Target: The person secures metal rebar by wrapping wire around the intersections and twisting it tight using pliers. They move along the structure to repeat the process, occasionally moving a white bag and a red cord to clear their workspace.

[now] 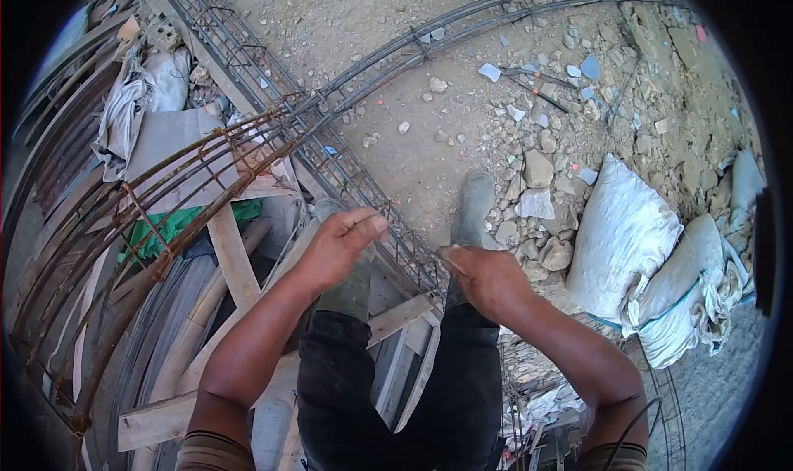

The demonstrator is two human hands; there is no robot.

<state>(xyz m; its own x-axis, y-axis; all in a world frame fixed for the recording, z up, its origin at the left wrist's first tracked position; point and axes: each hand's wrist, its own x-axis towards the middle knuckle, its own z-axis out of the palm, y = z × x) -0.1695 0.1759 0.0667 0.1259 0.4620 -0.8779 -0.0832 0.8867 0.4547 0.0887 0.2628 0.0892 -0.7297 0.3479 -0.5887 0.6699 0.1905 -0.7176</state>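
Rebar cage (351,174), long and straight, slants across the ground below the hands, its near end between the boots (477,198). The left hand (340,244) hovers above it with fingers bunched toward the thumb; the right hand (486,279) curls near its end. I cannot tell whether either pinches anything. The steel looks stiff and probably heavy along its length, rough rather than fragile; the long bars seem a better hold than the thin cross-ties. Wire ends may scratch. Timber (235,256) and rusty curved bars (219,153) crowd the left, while bare dirt (421,137) leaves room ahead, with rubble (539,170) and sacks (621,236) to the right.
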